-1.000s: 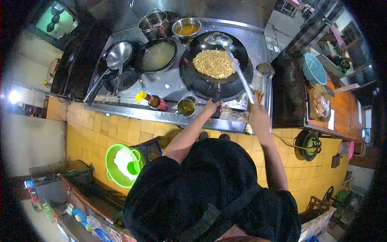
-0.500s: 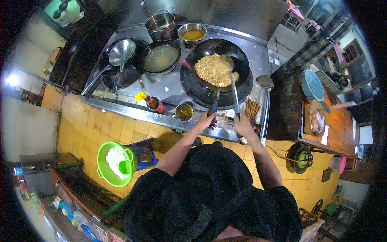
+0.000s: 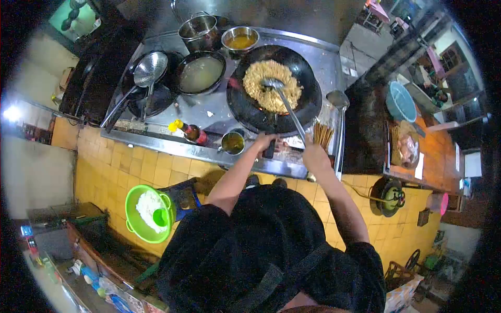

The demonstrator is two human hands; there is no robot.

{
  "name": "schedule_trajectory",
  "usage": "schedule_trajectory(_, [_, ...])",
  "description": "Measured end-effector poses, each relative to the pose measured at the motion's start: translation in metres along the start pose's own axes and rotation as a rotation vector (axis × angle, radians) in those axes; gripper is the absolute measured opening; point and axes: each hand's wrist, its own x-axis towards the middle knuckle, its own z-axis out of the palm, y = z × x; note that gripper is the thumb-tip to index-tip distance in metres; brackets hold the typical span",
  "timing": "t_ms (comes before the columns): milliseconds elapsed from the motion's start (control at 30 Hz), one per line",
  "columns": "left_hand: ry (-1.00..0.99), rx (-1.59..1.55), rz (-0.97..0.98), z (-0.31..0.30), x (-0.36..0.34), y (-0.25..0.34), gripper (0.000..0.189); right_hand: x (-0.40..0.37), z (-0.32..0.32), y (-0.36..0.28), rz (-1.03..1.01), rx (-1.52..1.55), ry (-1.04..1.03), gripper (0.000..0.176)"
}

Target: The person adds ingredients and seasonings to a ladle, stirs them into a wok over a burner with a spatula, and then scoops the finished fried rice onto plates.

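Observation:
A black wok (image 3: 305, 68) stands on the stove, holding a heap of brownish fried rice (image 3: 255, 78). My left hand (image 3: 262, 141) is closed on the dark wok handle (image 3: 269, 151) at the near side. In my right hand (image 3: 315, 155) is the long handle of a metal ladle (image 3: 290, 110). Its rounded head presses into the middle of the rice. Just right of that hand stands a bundle of thin brown sticks (image 3: 324, 135). To the left of my left hand is a metal mug (image 3: 232, 143) with dark yellowish liquid.
A sauce bottle (image 3: 190, 131) with a yellow cap stands by the stove's front edge. Behind are a pan of cloudy liquid (image 3: 223, 70), a strainer (image 3: 151, 69), a pot (image 3: 198, 32) and a bowl of yellow liquid (image 3: 240, 40). A green basin (image 3: 131, 206) sits lower left; another ladle (image 3: 338, 99) lies right.
The ladle's head has moved from the right side of the rice to its middle, and the heap has spread rounder. My left hand stays at the wok handle; the view has shifted slightly.

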Motion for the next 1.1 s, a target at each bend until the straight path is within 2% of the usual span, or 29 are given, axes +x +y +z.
schedule_trajectory(67, [0.075,0.082,-0.079,-0.004,0.016,-0.006,0.018,-0.001,-0.017,0.025,-0.173,0.192,0.028,0.048])
schedule_trajectory(100, [0.162,0.096,-0.02,0.013,0.01,-0.009,0.015,-0.011,-0.047,0.037,-0.242,0.276,-0.029,0.047])
schedule_trajectory(133, [0.252,0.113,0.041,0.041,-0.008,-0.005,0.016,-0.037,-0.099,0.024,-0.061,0.264,-0.142,0.048])
schedule_trajectory(200, [0.007,-0.459,0.016,0.114,-0.093,0.037,0.018,-0.058,-0.129,0.038,-0.179,0.104,-0.049,0.049])
schedule_trajectory(267, [-0.239,-0.403,-0.068,0.131,-0.144,0.06,0.016,-0.069,-0.141,0.037,-0.206,0.068,-0.047,0.046])
schedule_trajectory(333, [-0.281,-0.409,-0.222,0.115,-0.138,0.058,0.015,-0.071,-0.139,0.045,-0.267,0.118,-0.031,0.047])
schedule_trajectory(367, [-0.238,-0.355,-0.23,0.095,-0.114,0.054,0.015,-0.077,-0.133,0.048,-0.328,0.167,-0.038,0.047])
schedule_trajectory(467, [-0.119,-0.216,-0.074,0.046,-0.07,0.026,0.024,-0.083,-0.115,0.05,-0.252,0.136,-0.031,0.049])
schedule_trajectory(500, [-0.009,-0.052,-0.062,0.056,-0.074,0.019,0.027,-0.086,-0.112,0.043,-0.194,0.093,-0.019,0.05])
schedule_trajectory(533, [-0.045,-0.07,0.086,0.075,-0.094,-0.001,0.023,-0.088,-0.112,0.037,-0.19,0.096,-0.007,0.05])
schedule_trajectory(600, [-0.056,-0.144,-0.132,0.115,-0.154,0.0,0.021,-0.096,-0.107,0.028,-0.009,0.057,-0.008,0.049])
schedule_trajectory(633, [-0.016,-0.097,-0.191,0.122,-0.168,-0.002,0.022,-0.098,-0.098,0.035,-0.1,0.178,-0.013,0.05])
schedule_trajectory(667, [0.024,-0.052,-0.247,0.124,-0.175,-0.003,0.022,-0.101,-0.096,0.034,-0.106,0.193,-0.018,0.05])
schedule_trajectory(700, [0.021,0.098,-0.215,0.113,-0.16,0.003,0.022,-0.105,-0.1,0.034,-0.119,0.187,-0.034,0.051])
schedule_trajectory(800, [-0.118,-0.074,-0.037,0.055,-0.089,0.027,0.019,-0.113,-0.102,0.032,-0.137,0.122,-0.029,0.052])
schedule_trajectory(867, [0.002,-0.06,0.002,0.054,-0.083,0.014,0.02,-0.11,-0.089,0.03,-0.106,-0.005,-0.027,0.05])
schedule_trajectory(900, [-0.032,-0.043,-0.027,0.063,-0.096,0.0,0.02,-0.109,-0.087,0.024,-0.031,-0.08,-0.051,0.048])
schedule_trajectory(933, [0.17,0.005,-0.027,0.091,-0.123,-0.001,0.023,-0.106,-0.087,0.024,-0.023,-0.084,-0.032,0.048])
schedule_trajectory(967, [0.053,-0.091,-0.164,0.101,-0.148,-0.005,0.024,-0.107,-0.085,0.024,-0.04,-0.073,-0.022,0.048])
schedule_trajectory(1000, [-0.011,-0.022,-0.181,0.112,-0.175,-0.007,0.023,-0.112,-0.082,0.023,-0.06,-0.059,-0.025,0.048])
schedule_trajectory(1067, [-0.01,-0.048,-0.264,0.118,-0.186,0.007,0.021,-0.115,-0.091,0.022,-0.082,-0.036,-0.021,0.049])
schedule_trajectory(1100, [-0.089,-0.001,-0.179,0.109,-0.171,0.024,0.02,-0.115,-0.091,0.025,-0.088,0.013,-0.012,0.051])
